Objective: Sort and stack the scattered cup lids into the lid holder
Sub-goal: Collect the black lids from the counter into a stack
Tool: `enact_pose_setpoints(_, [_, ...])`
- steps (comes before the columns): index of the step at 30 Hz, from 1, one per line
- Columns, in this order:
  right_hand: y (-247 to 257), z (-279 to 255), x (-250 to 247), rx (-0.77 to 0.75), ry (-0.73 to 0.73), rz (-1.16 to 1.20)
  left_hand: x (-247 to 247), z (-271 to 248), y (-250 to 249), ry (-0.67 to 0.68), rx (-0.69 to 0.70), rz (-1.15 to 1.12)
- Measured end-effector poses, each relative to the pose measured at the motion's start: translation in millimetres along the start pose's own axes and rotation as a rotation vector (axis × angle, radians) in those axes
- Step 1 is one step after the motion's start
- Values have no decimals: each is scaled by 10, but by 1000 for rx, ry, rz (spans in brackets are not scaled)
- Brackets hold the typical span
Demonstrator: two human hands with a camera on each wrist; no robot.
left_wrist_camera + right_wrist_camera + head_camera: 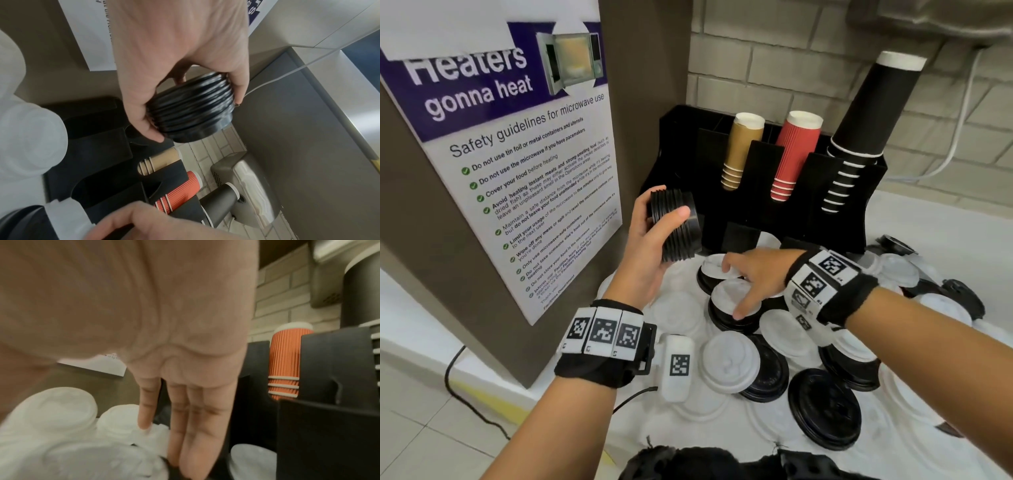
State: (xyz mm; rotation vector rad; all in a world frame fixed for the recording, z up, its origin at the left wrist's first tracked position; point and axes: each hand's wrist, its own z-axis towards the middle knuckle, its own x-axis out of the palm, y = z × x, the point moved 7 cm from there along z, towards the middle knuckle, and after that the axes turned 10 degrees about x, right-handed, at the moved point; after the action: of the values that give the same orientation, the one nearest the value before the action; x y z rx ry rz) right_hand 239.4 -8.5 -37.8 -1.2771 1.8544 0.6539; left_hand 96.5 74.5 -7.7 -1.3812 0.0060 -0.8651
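the left hand (650,236) is gripping a stack of black lids (677,226) round its sides, thumb on one side and fingers on the other, and it is holding the stack up in the air just in front of the lid holder (763,192). it is probably keeping the black ones together like this so they can go into the lid holder all at once. the right hand (753,277) is open with its fingers spread out, and it is reaching down onto a white lid (732,294) that is sitting on top of a black lid, in front of the lid holder. it looks like it is getting ready to pick that lid up, but it is not holding anything yet. lots more white and black lids are lying mixed up on the bench (928,222) in front of the lid holder, some on top of others, so they are getting in each other's way. tan cups (739,154), red cups (794,154) and black cups (859,130) are standing upside down in the back of the lid holder. a poster (510,164) is hanging to the left of the lid holder.
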Motion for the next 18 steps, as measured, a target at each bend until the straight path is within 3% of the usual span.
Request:
enact_pose_setpoints(5, [79, 36, 8, -12, -13, -10, -28, 21, -31, 11, 5, 9])
enact_pose_setpoints(9, [276, -11, -300, -143, -159, 169, -82, 30, -55, 0, 15, 3])
enact_pose_setpoints(11, [330, -21, -397, -148, -192, 140, -114, 26, -57, -4, 16, 6])
enact_pose_setpoints(15, [252, 55, -107, 12, 44, -165, -183, 16, -36, -12, 7, 11])
enact_pose_setpoints(18, [230, 94, 74, 13, 72, -170, -224, 16, -13, -15, -3, 24])
